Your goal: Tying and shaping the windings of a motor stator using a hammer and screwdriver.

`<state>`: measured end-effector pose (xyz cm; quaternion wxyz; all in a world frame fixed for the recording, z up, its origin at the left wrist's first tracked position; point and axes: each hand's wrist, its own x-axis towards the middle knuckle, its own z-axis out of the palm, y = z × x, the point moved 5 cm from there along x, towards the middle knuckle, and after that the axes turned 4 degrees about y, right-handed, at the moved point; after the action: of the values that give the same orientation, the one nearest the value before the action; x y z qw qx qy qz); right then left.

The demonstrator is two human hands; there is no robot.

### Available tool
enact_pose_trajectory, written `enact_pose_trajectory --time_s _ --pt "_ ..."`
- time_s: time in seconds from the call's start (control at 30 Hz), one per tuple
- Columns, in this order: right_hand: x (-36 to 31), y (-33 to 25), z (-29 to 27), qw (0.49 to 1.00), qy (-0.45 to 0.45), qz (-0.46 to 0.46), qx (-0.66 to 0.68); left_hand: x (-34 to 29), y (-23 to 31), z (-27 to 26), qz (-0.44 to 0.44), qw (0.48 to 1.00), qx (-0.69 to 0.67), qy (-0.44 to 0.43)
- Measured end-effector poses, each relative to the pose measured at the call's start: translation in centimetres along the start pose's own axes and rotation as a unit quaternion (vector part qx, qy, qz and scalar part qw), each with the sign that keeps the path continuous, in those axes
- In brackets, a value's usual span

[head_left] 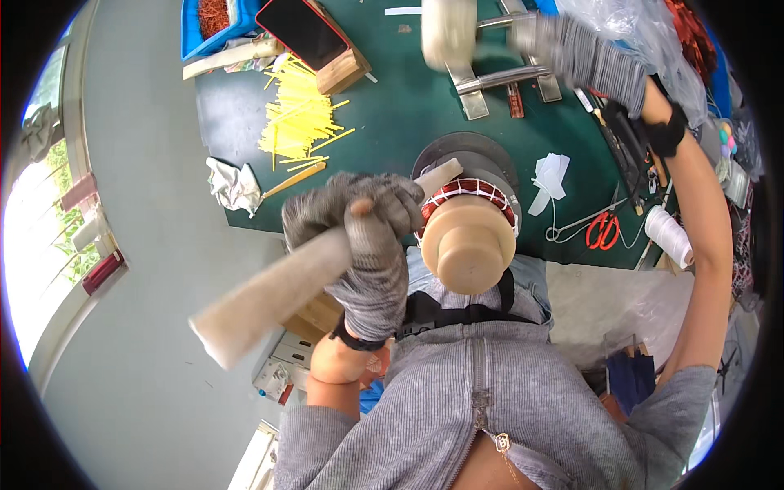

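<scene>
My left hand, in a grey knitted glove, is closed around a pale flat bar. The bar's tip reaches the upper edge of a red wire coil laced with white cord. This coil rings a tan stepped cylinder, with dark grey round discs behind it. Up at the right, my gloved right hand is closed around the handle of a mallet. Its pale, motion-blurred head hangs over the table's far side, well apart from the bar. The fingers of that hand are partly blurred.
On the green table lie yellow strips, a phone on a wooden block, and a metal-rod stand. Red-handled scissors, white paper scraps and a thread spool lie at the right. A blue bin stands far left.
</scene>
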<state>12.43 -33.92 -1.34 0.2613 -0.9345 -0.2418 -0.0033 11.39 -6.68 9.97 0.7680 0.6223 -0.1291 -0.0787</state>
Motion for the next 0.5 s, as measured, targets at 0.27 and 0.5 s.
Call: enact_pose_trajectory --time_s 0.27,0.5 --pt "-2.0 -6.8 7.8 0.94 -0.255 0.2 0.107 -1.2 -0.7 -0.9 -0.01 0.996 -0.078 -0.051" --pt "-13.1 -3.9 4.7 0.937 0.086 0.34 0.011 6.6 -3.8 -3.6 -0.018 0.997 0.048 0.056"
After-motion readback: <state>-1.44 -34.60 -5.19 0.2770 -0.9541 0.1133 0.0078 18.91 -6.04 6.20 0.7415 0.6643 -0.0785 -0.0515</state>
